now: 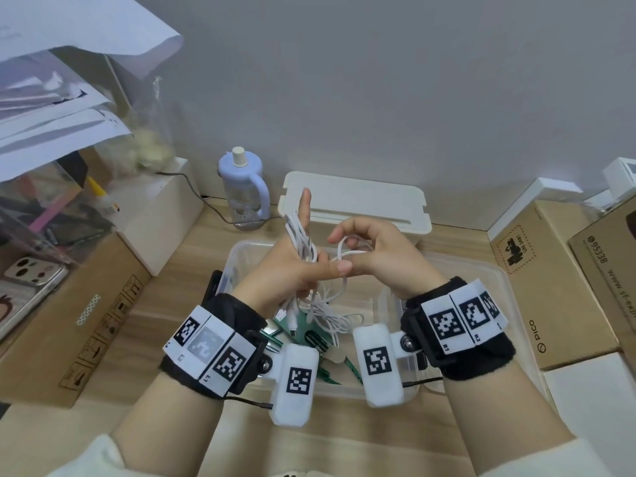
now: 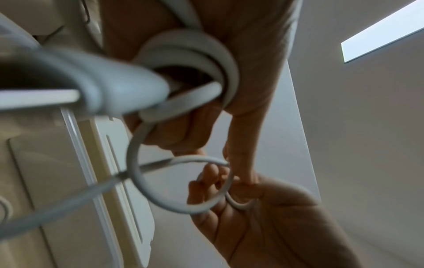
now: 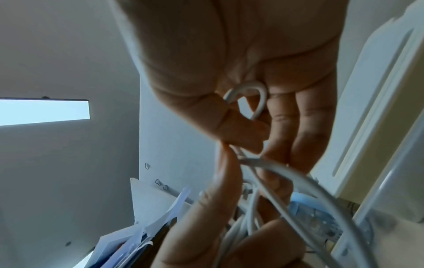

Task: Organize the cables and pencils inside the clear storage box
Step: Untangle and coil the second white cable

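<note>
Coiling is midway: my left hand [image 1: 289,270] grips the white cable [image 1: 303,242] bundle above the clear storage box [image 1: 481,280], while my right hand [image 1: 375,256] fingers pinch its loose loop at 3 o'clock. Tails dangle uncoiled into the box, and I judge the green pencils [image 1: 323,373] at 6 o'clock unsorted.

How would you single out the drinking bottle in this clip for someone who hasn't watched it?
Start at the clear storage box under the hands, then look past its far left corner toward the wall. The bottle stands upright there on the wooden desk, left of the white lid: pale lavender-blue, with a handle and cream spout.
</note>
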A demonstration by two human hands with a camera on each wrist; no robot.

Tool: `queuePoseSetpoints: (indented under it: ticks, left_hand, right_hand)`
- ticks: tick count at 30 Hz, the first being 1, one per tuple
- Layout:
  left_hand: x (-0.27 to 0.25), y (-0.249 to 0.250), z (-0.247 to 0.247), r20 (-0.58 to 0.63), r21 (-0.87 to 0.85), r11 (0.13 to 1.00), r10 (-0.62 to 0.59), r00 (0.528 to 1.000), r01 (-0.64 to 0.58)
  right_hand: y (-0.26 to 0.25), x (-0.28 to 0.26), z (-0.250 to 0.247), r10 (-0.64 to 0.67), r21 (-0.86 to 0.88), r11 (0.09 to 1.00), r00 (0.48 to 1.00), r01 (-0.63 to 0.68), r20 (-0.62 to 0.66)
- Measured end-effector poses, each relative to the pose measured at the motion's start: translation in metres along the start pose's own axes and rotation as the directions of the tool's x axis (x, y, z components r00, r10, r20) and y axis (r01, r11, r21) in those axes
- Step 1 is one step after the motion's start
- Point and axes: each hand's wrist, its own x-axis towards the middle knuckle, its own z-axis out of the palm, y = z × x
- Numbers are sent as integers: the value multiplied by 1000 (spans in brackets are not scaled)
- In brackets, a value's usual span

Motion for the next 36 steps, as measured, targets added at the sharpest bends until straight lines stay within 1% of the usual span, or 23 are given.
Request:
queuePoseSetpoints:
  ticks: [2, 6, 7, 9, 11, 12, 13, 14, 15, 16, 18, 20, 22, 25, 27, 30, 32, 33, 34, 35, 36]
  left_hand:
    - [-1, 1, 0, -2, 42, 999, 24, 1000, -24]
    - [-1, 1, -1, -50, 102, 994, 50, 997, -44]
    - [-1, 1, 0, -55, 114, 992, 52, 997, -45]
    - [-2, 3, 1, -54, 95, 994, 51, 997, -46]
    - [-4, 4, 2, -37, 0, 999, 39, 999, -39]
    - [-4, 3, 1, -8, -94, 995, 21, 1000, -22]
    - [-4, 2, -1, 38, -220, 975, -7, 999, 15]
    - [-4, 2, -3, 98, -343, 937, -28, 995, 60]
    - [-4, 2, -6, 149, -431, 897, -34, 988, 96]
    - [-4, 2, -8, 183, -478, 871, -31, 983, 117]
    - [-5, 5, -10, 205, -494, 859, -34, 978, 134]
    - [-5, 6, -10, 207, -463, 876, -43, 977, 137]
    - [-3, 5, -7, 241, -456, 871, -75, 968, 181]
    - [-1, 1, 2, 362, -442, 855, -106, 926, 271]
    - [-1, -2, 5, 460, -360, 879, -124, 879, 312]
    - [-7, 0, -4, 573, -216, 917, -160, 804, 336]
    - [-10, 4, -12, 630, -229, 912, -128, 766, 341]
    - [-10, 7, -15, 637, -281, 901, -83, 767, 331]
    - [-10, 9, -17, 618, -360, 881, -21, 786, 306]
    - [-10, 11, -18, 566, -440, 858, 36, 824, 265]
    - [-9, 13, -17, 481, -500, 839, 64, 875, 213]
  right_hand:
    - [1, 0, -3, -14, 6, 1000, 1000, 14, 5]
    - [3, -1, -6, -21, 103, 995, 998, 16, 52]
    - [3, -1, -6, -34, 125, 992, 999, 28, 41]
    - [6, 0, -5, -56, 162, 985, 998, 58, -22]
    - [8, 3, -5, -85, 119, 988, 990, 98, -115]
    - [9, 4, -5, -102, 57, 992, 983, 113, -155]
    - [11, 4, -7, -122, -15, 993, 974, 121, -192]
    - [12, 5, -9, -136, -80, 989, 964, 121, -230]
    - [14, 6, -11, -146, -130, 985, 953, 114, -267]
    - [16, 7, -14, -155, -170, 980, 942, 107, -299]
    - [18, 7, -18, -177, -217, 970, 932, 110, -316]
    - [17, 6, -18, -225, -236, 958, 937, 163, -267]
    - [13, 6, -14, -300, -249, 937, 930, 245, -212]
    - [6, 8, -8, -438, -301, 878, 878, 373, -191]
    - [3, 9, -6, -481, -345, 849, 855, 400, -193]
    - [3, 12, -10, -424, -297, 889, 870, 349, -249]
    - [8, 13, -13, -370, -326, 903, 890, 279, -265]
    - [12, 12, -12, -332, -323, 913, 913, 249, -236]
    - [15, 11, -9, -292, -325, 919, 939, 224, -179]
    - [19, 10, -6, -262, -339, 916, 959, 213, -106]
    - [22, 9, -2, -237, -356, 911, 971, 210, -34]
